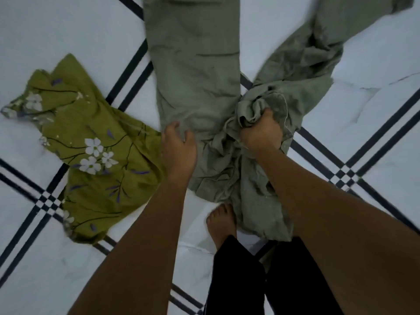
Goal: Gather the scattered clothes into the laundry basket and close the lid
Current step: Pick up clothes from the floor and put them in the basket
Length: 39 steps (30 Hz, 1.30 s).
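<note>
View from the head, downward. Nearest the camera, two black trouser legs (pixel 236 276) and one bare foot (pixel 221 223) stand on the white tiled floor (pixel 68 30), below and between the two hands. Both bare forearms reach forward from the lower edge.

The right hand (pixel 261 133) is closed in a fist round a bunched fold of the grey-green garment (pixel 195 76); crumpled fabric rises out of the top of the fist and more falls beneath the wrist, down to just beside the foot. The left hand (pixel 178 148) lies on the same garment at its left edge, just left of the right hand, fingers bent onto the cloth and thumb held apart; motion blur prevents telling whether it has fabric pinched.

Beyond the hands the garment spreads over the floor in two long parts: one runs straight ahead from the left hand to the top edge, the other slants away to the upper right from the right hand.

An olive floral cloth (pixel 95 137), printed with white blossoms and dark twigs, lies flat and rumpled on the floor to the left of the left hand, its near edge touching the garment by that hand. Dark double lines (pixel 129 73) cross the tiles under both cloths
</note>
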{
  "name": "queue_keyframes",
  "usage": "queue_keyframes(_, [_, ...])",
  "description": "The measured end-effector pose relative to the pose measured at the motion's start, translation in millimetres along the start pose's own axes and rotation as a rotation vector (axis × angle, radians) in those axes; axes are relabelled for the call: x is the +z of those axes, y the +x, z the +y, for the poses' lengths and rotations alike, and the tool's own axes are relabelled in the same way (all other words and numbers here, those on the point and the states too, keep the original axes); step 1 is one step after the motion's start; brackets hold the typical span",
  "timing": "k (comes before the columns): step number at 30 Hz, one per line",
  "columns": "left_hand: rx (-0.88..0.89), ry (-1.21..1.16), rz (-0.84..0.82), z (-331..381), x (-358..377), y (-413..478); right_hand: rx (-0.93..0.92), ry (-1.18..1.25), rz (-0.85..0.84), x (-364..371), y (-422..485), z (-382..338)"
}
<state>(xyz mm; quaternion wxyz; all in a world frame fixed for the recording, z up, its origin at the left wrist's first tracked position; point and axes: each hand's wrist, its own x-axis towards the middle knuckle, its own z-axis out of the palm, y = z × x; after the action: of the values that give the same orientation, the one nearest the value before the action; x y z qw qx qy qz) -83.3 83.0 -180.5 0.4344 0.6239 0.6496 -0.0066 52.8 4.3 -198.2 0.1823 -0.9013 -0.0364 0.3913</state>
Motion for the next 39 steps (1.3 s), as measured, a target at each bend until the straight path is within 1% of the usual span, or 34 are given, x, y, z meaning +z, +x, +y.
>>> queue_keyframes(5, [-0.145, -0.088, 0.082, -10, -60, -11, -0.224, -0.013, -0.074, -14, -57, -50])
queue_keyframes(7, [-0.228, -0.136, 0.101, -19, -79, -8, -0.267, -0.012, -0.130, -8, -67, -71])
queue_keyframes(9, [-0.318, -0.189, 0.131, -38, -90, 2, -0.260, 0.037, -0.179, 5, -66, -81])
queue_keyframes(11, [-0.350, -0.186, 0.180, -59, -93, 16, -0.220, 0.060, -0.169, 20, -59, -83])
queue_keyframes(14, [-0.392, -0.155, 0.249, -85, -90, 37, -0.053, -0.108, -0.129, 51, -52, -88])
queue_keyframes(16, [-0.414, -0.181, 0.296, -101, -83, 49, -0.007, -0.180, -0.140, 77, -50, -92])
queue_keyframes(20, [-0.442, -0.254, 0.329, -115, -68, 64, -0.013, -0.318, -0.157, 123, -50, -92])
queue_keyframes(23, [-0.432, -0.194, 0.299, -116, -60, 70, -0.009, -0.404, -0.048, 143, -45, -88])
queue_keyframes(25, [-0.368, -0.174, 0.314, -120, -60, 75, -0.044, -0.421, 0.011, 151, -42, -86])
queue_keyframes(27, [-0.338, -0.224, 0.305, -120, -61, 75, -0.092, -0.414, 0.038, 148, -37, -81])
queue_keyframes(29, [-0.340, -0.377, 0.289, -112, -64, 71, -0.149, -0.380, 0.032, 130, -29, -77])
queue_keyframes(31, [-0.325, -0.540, 0.287, -97, -68, 63, -0.199, -0.310, -0.041, 103, -23, -76])
queue_keyframes(33, [-0.299, -0.619, 0.290, -78, -75, 48, -0.239, -0.238, -0.115, 75, -30, -73])
queue_keyframes(34, [-0.278, -0.642, 0.270, -63, -80, 37, -0.260, -0.165, -0.134, 61, -38, -73])
queue_keyframes(36, [-0.215, -0.632, 0.171, -30, -88, 11, -0.281, 0.034, -0.169, 33, -58, -78])
queue_keyframes(37, [-0.179, -0.605, 0.105, -13, -91, -2, -0.274, 0.156, -0.200, 20, -67, -81])
queue_keyframes(39, [-0.095, -0.549, -0.028, 26, -100, -34, -0.201, 0.399, -0.309, -16, -91, -98])
